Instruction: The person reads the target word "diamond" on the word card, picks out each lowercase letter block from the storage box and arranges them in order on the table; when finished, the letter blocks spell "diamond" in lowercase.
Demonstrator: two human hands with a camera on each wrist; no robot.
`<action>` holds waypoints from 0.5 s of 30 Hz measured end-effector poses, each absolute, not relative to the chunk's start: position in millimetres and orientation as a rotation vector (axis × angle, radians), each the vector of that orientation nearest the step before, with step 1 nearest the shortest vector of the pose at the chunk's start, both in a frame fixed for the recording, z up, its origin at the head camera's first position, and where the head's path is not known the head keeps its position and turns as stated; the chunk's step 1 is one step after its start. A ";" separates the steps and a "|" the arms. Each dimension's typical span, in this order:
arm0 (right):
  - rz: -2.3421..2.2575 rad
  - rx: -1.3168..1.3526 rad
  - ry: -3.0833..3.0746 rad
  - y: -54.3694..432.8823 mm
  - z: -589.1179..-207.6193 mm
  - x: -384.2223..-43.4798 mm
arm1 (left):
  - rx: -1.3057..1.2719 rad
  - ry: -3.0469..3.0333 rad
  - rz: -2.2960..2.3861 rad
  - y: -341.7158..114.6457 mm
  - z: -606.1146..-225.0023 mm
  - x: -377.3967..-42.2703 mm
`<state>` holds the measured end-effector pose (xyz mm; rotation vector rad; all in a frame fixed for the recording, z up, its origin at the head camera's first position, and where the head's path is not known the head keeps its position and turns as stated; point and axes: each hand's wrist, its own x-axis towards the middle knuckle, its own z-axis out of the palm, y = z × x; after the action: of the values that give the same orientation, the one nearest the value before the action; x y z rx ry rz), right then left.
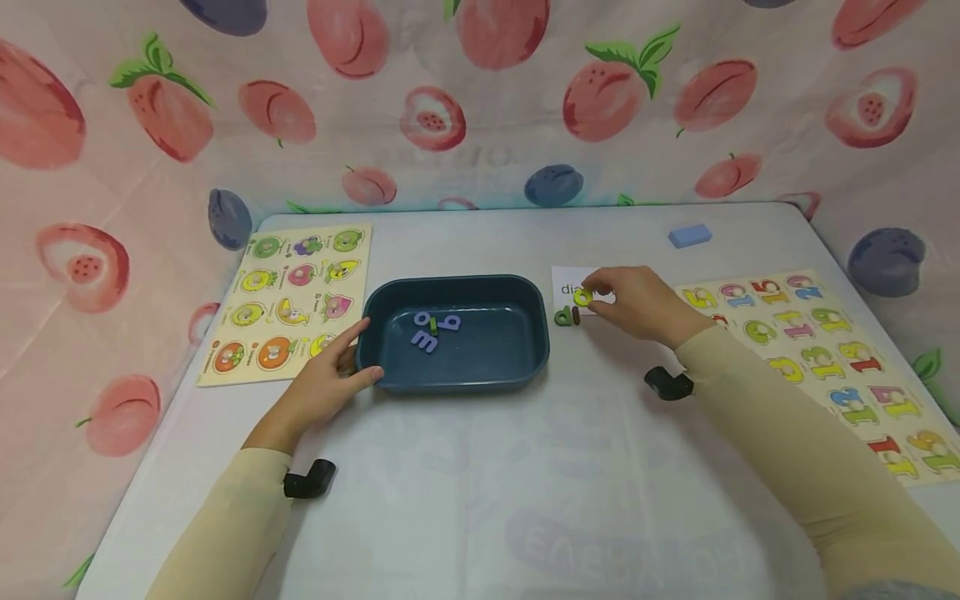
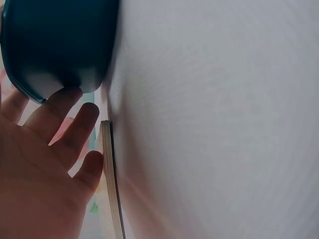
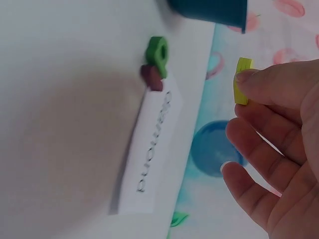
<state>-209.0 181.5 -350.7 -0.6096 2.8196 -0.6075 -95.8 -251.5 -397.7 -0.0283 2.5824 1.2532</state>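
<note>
A dark teal tray [image 1: 465, 388] stands mid-table with purple letters [image 1: 424, 340] and a small green piece [image 1: 433, 327] inside. My left hand [image 1: 322, 387] holds its near left corner, thumb at the rim and fingers along the outer wall. Between thumb and index finger, my right hand [image 1: 637, 304] pinches a yellow letter [image 1: 582, 297], raised off the table in the right wrist view. Beneath it lies a white card [image 3: 144, 149] printed "diamond", partly covered by the hand in the head view. A green letter d [image 1: 562, 316] and a brown letter i [image 1: 576, 316] lie along the card's near edge.
A fruit puzzle board [image 1: 285, 287] lies left of the tray. At the right, a number puzzle board [image 1: 817, 333] sits partly under the right forearm. A blue block [image 1: 690, 236] rests near the back edge, before a fruit-print cloth [image 1: 495, 125].
</note>
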 end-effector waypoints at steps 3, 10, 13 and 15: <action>-0.604 -0.594 2.814 186.6 -354.9 -208.5 | -0.026 2.580 1.255 -251.9 -397.3 -95.6; -0.591 -0.597 2.805 193.5 -365.2 -209.5 | -0.030 2.579 1.249 -251.6 -396.0 -94.9; -0.596 -0.591 2.791 195.0 -369.4 -210.5 | -0.032 2.579 1.251 -251.3 -396.3 -95.0; -0.603 -0.581 2.783 195.6 -372.0 -211.2 | -0.037 2.577 1.255 -251.2 -397.3 -95.5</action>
<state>-211.2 195.6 -372.0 -0.5807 2.7832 -0.6032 -95.5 -251.2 -397.3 -0.0371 2.5773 1.2552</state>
